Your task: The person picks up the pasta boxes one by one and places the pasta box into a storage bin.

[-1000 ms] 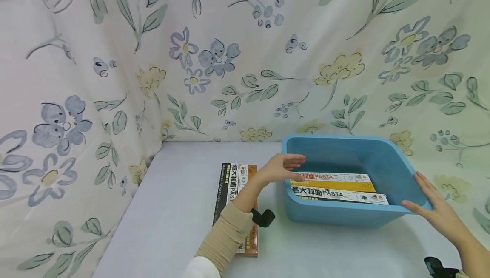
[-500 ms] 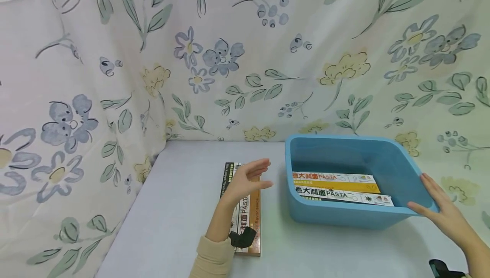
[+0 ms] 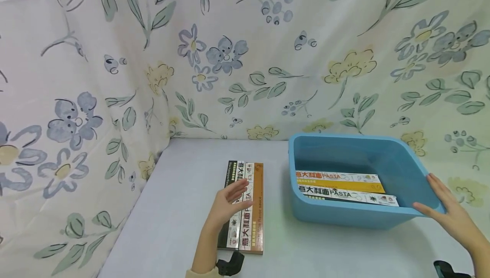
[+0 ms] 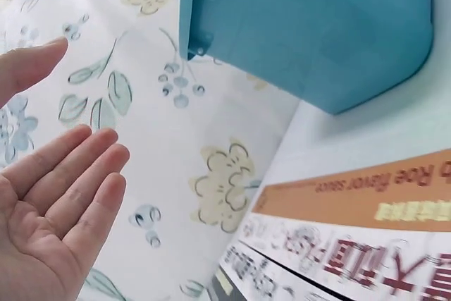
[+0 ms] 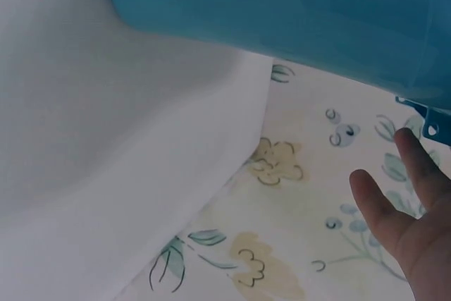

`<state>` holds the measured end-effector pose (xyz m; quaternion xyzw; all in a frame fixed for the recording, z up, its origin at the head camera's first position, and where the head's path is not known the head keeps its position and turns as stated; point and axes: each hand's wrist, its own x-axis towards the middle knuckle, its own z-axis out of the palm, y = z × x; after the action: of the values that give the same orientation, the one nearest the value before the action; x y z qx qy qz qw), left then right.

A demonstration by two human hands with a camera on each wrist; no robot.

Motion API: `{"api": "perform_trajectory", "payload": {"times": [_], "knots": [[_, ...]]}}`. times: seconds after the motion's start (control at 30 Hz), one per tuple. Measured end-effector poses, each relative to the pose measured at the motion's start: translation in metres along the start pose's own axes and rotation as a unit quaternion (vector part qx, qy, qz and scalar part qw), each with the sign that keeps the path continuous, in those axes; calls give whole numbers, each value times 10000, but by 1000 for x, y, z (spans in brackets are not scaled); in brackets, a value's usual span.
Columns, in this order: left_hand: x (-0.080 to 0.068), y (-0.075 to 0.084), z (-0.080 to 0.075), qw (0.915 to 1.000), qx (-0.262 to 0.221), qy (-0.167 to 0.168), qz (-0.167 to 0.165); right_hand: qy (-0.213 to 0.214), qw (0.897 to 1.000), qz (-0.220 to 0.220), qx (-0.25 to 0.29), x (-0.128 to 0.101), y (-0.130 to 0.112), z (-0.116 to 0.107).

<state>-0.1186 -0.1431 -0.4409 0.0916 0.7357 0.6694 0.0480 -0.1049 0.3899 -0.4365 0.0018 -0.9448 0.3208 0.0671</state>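
Note:
My left hand point(image 3: 226, 205) hovers over two pasta boxes lying side by side on the table, fingers and thumb spread apart with nothing between them. One is the orange-edged pasta box point(image 3: 257, 197); the other is the black-edged pasta box point(image 3: 231, 170), partly covered by that hand. To the right stands a blue plastic bin point(image 3: 352, 215). In it lie a yellow-edged pasta box point(image 3: 340, 184) and a black-and-white pasta box point(image 3: 346, 195). My right hand point(image 3: 449, 214) rests on the bin's front right corner, its extended fingers along the rim. In the right wrist view the fingers point(image 5: 380, 206) look straight.
A white table point(image 3: 180, 210) carries everything. Floral cloth point(image 3: 229, 57) hangs behind it and along the left side. The bin stands near the back edge. Dark devices point(image 3: 230, 263) are worn on both wrists.
My left hand has moved left from the bin's left rim to above the boxes on the table. My right hand stays at the bin's corner. The view has shifted slightly.

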Motion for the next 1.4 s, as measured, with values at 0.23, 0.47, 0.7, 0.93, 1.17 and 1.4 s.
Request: {"api": "perform_trajectory", "payload": {"times": [0.23,0.47,0.7,0.93,1.17,1.4], "knots": [[-23,-25,-1,9969,215,746,-103,30,10000,11,-47,-2,1,-2],[-46,-60,4,9663,1992,1542,-537,78,10000,-49,-10,-2,1,-1],[-61,-85,3,9572,2428,1411,-697,78,10000,-19,-18,-2,1,-2],[-65,-105,4,9582,2543,1197,-541,46,10000,-62,52,-1,0,0],[-64,-98,4,9601,2503,1097,-596,-10,9999,-66,93,-1,-1,-1],[-66,-98,1,9569,2602,1061,-727,-32,9999,-55,89,-1,-1,-2]]}}
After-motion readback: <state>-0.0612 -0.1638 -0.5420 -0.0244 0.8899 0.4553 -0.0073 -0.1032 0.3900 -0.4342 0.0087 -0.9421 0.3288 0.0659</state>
